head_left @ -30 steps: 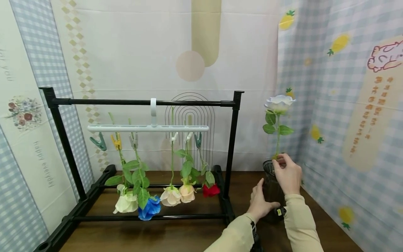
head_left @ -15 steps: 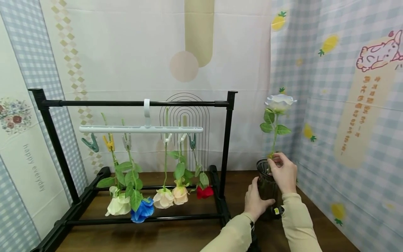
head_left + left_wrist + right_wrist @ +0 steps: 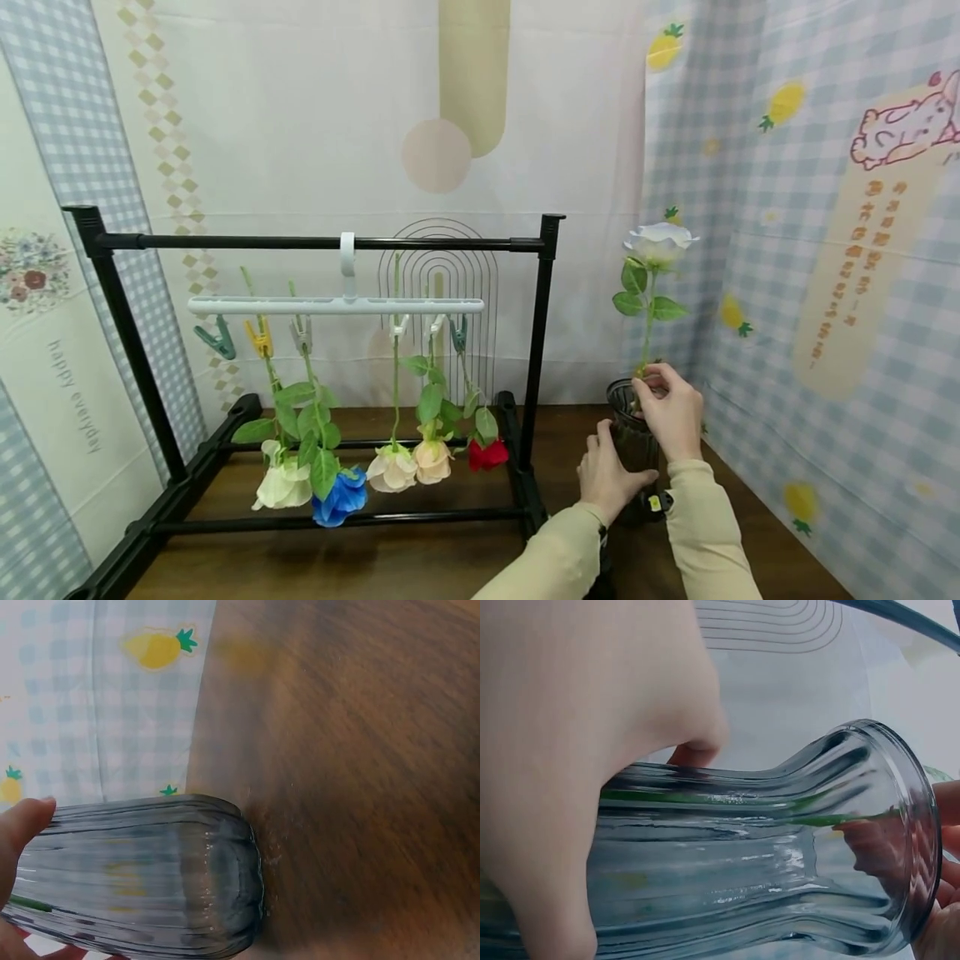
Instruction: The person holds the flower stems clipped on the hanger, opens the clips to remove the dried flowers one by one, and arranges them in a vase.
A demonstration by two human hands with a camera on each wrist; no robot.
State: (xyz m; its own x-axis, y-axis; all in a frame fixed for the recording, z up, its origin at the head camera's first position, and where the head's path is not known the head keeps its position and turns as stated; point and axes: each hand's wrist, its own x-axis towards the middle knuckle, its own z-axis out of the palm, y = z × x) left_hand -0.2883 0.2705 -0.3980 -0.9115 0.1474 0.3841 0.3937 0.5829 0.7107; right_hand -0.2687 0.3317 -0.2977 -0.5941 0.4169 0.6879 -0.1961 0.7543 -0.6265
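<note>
In the head view my left hand (image 3: 606, 475) grips the body of a dark, clear glass vase (image 3: 634, 448) on the table, thumb on the near side. My right hand (image 3: 672, 412) pinches the stem of a white rose (image 3: 660, 243) right at the vase's rim. The bloom stands upright above, with green leaves below it. From the right wrist, the green stem (image 3: 840, 819) shows inside the ribbed vase, and right fingers (image 3: 946, 885) sit by its flared mouth. The left wrist view has the vase's base (image 3: 232, 877) close against the wood.
Left of the vase stands a black rack (image 3: 536, 358) with a pale blue hanger (image 3: 336, 306). Clips on it hold several upside-down roses, among them a blue rose (image 3: 341, 498) and a red rose (image 3: 488, 455). A checked cloth wall (image 3: 757, 367) rises close on the right.
The head view has turned slightly right, so the rack and vase sit further left. Both hands keep their holds on the vase and the rose stem, with little other movement.
</note>
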